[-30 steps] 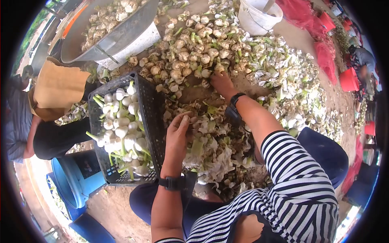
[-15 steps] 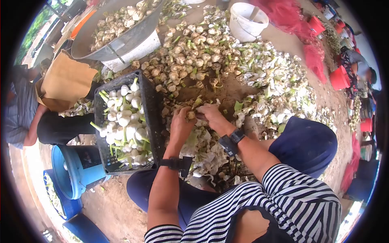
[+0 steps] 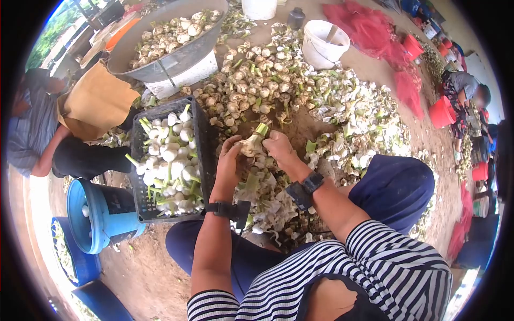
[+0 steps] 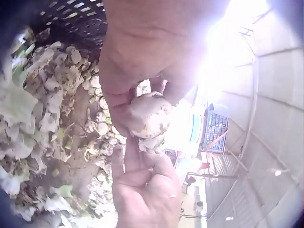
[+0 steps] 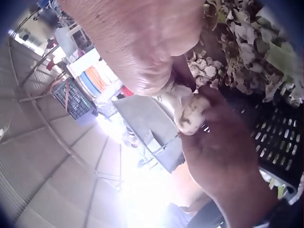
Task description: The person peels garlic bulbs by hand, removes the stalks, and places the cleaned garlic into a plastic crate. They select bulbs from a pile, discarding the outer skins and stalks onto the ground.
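The left hand (image 3: 228,163) pinches a garlic bulb (image 3: 249,146) by its round body, the right hand (image 3: 281,151) pinching its neck — all above the peelings (image 3: 267,197). It looks light and firm, its skin papery; the body should give the surer hold.

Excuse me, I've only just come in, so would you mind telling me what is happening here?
A seated person in a striped top is handling a garlic bulb. The left hand grips the bulb, while the right hand pinches at its stem end. White bulbs lie in the black crate by the left arm. Dirtier bulbs are heaped on the ground ahead, with loose skins beside them.
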A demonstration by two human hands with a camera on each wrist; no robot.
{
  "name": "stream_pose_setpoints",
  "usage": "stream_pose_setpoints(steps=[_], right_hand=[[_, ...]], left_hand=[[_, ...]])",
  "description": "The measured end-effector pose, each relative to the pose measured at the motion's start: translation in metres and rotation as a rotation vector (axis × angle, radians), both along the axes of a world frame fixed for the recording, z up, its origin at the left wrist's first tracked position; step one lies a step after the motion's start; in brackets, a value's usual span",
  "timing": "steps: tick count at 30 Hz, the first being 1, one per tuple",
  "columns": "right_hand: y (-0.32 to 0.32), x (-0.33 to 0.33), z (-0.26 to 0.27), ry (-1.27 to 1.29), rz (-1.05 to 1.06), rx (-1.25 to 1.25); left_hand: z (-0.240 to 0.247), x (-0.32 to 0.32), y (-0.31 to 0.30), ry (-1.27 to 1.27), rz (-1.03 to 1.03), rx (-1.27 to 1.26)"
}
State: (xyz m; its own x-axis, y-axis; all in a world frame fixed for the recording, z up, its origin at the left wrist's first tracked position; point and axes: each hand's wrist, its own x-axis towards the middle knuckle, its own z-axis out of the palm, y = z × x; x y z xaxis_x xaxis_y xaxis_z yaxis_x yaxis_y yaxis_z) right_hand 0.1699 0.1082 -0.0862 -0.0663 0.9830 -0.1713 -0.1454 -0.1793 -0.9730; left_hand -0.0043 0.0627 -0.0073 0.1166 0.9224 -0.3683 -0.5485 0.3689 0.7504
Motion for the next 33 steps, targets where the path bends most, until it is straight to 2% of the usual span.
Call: stream_pose_setpoints(steps=[2,4,7,9,10,11,12,15,18,21,23,26,28,29,32,33], right_hand=[[-0.009,-0.008,0.006,0.091,-0.046,0.039],[-0.027,-0.017,0.052,0.267,-0.083,-0.015],[-0.032,-0.01,0.076,0.694,0.071,-0.401],[-0.031,-0.011,0.076,0.594,0.075,-0.389],[-0.029,-0.012,0.075,0.546,0.083,-0.384],[-0.02,-0.007,0.057,0.433,0.082,-0.388],[-0.02,-0.009,0.059,0.432,0.105,-0.327],[-0.023,-0.014,0.07,0.456,0.118,-0.196],[-0.023,-0.017,0.064,0.249,0.107,0.012],[-0.028,-0.012,0.068,0.134,0.11,0.042],[-0.033,-0.01,0.065,0.179,0.148,0.023],[-0.031,-0.009,0.063,0.178,0.137,0.033],[-0.028,-0.005,0.057,0.072,0.11,0.063],[-0.025,-0.002,0.051,-0.022,0.099,0.083],[-0.027,-0.001,0.057,-0.272,0.111,0.134],[-0.029,-0.003,0.06,-0.349,0.122,0.151]], left_hand=[[0.0,-0.005,-0.001,-0.131,0.01,-0.029],[0.005,-0.005,-0.001,-0.107,0.059,-0.016],[0.008,-0.003,-0.001,0.027,0.035,0.054],[0.002,0.006,-0.001,0.127,0.035,0.132],[0.002,0.008,-0.002,0.302,-0.013,0.285],[0.002,0.008,-0.004,0.391,-0.037,0.291],[0.007,0.006,-0.004,0.479,-0.06,0.296],[0.011,-0.001,0.0,0.231,0.009,0.252],[0.014,-0.003,0.002,0.059,0.07,0.053],[0.001,-0.015,0.008,-0.072,0.007,-0.046],[-0.007,-0.016,0.006,0.142,-0.054,0.025],[-0.045,-0.019,0.008,0.432,-0.01,0.166],[-0.024,-0.013,0.017,0.371,0.009,-0.081],[-0.022,-0.003,0.017,0.749,0.183,0.229],[-0.001,0.003,0.01,1.205,0.085,0.617],[-0.002,0.006,0.01,1.199,0.085,0.56]])
